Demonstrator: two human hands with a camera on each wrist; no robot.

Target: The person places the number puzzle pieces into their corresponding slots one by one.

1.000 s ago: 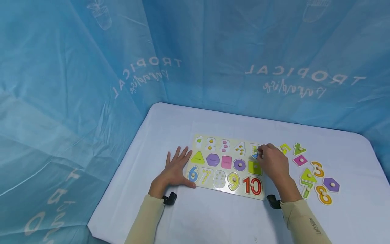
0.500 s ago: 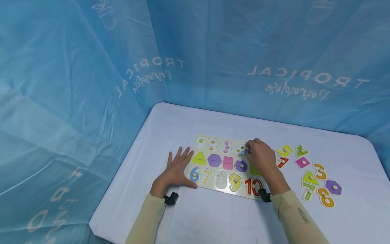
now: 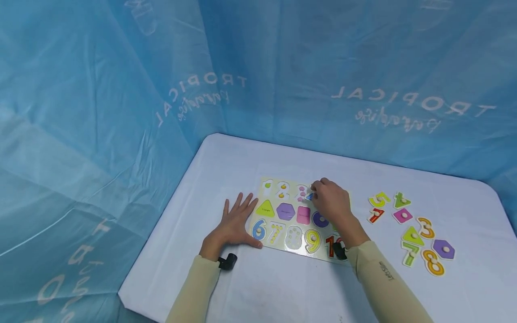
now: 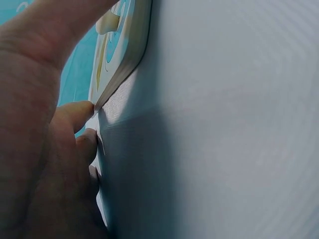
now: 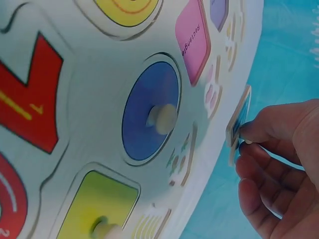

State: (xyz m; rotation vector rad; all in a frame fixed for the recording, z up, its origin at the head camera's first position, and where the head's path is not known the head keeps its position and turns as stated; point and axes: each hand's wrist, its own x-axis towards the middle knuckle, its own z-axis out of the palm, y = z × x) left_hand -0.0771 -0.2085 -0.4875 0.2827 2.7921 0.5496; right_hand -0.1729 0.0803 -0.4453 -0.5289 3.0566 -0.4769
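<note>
A wooden number-and-shape puzzle board [image 3: 275, 190] lies on the table, with knobbed 6, 9, 10 and circle pieces [image 5: 142, 124] in their slots. My left hand [image 3: 232, 226] rests flat at the board's left edge, fingers spread and thumb along the near corner. In the left wrist view, its fingertips [image 4: 82, 112] are right at the board's side. Over the top row, my right hand [image 3: 333, 204] pinches a blue puzzle piece [image 3: 309, 196]. The right wrist view shows that piece raised off the board, nearly edge-on, with its knob between thumb and fingers.
Several loose pieces lie right of the board: a yellow 5 [image 3: 379, 199], green 4 [image 3: 401, 200], red 1 [image 3: 376, 215], pink rectangle [image 3: 402, 216], orange 3 [image 3: 426, 228], green triangle [image 3: 412, 236], green 7 [image 3: 409, 254], orange 8 [image 3: 433, 263], purple hexagon [image 3: 443, 249]. Blue curtains surround the white table [image 3: 291, 291].
My right hand has moved left along the top row with the blue piece, from above the five slot past the four, uncovering the red 1. The left hand stays in place.
</note>
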